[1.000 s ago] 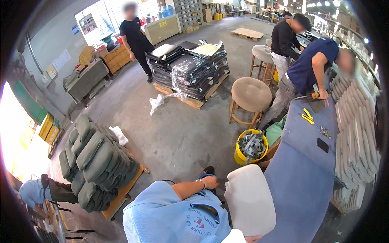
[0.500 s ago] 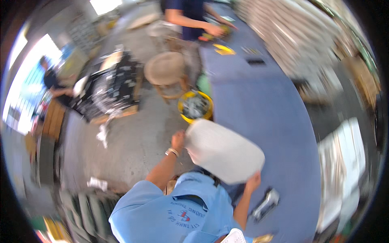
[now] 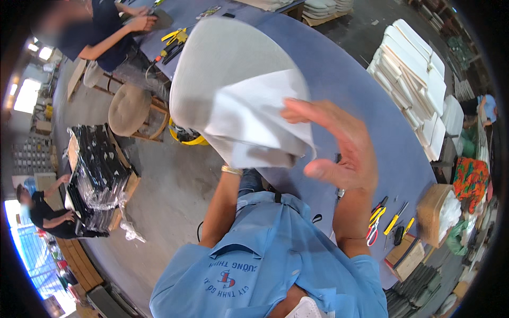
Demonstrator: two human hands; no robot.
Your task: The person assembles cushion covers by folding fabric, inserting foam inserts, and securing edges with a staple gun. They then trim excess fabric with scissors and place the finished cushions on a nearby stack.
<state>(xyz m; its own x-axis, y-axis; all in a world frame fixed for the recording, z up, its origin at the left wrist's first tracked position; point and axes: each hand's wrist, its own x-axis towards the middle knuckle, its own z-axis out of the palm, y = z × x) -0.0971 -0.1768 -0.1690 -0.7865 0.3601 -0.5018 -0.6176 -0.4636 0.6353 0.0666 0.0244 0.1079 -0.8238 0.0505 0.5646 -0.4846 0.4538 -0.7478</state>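
While the left hand (image 3: 233, 159) sits hidden under the grey seat cushion (image 3: 222, 74), grip unclear, the right hand (image 3: 339, 143) is spread open at 3 o'clock on its loose white fabric (image 3: 254, 122); looks light, soft, best held by the edges.

Bright, even workshop daylight through a strongly bent fisheye view.

Light pours in from blown-out openings at the left rim, glaring white near the floor (image 3: 159, 201); shadows under the stool (image 3: 130, 108) are soft. The table (image 3: 339, 79) edge curves hard, and a black ring closes the corners. The right hand (image 3: 339, 148) and cushion (image 3: 233, 90), close to the lens, look slightly soft, perhaps from motion.
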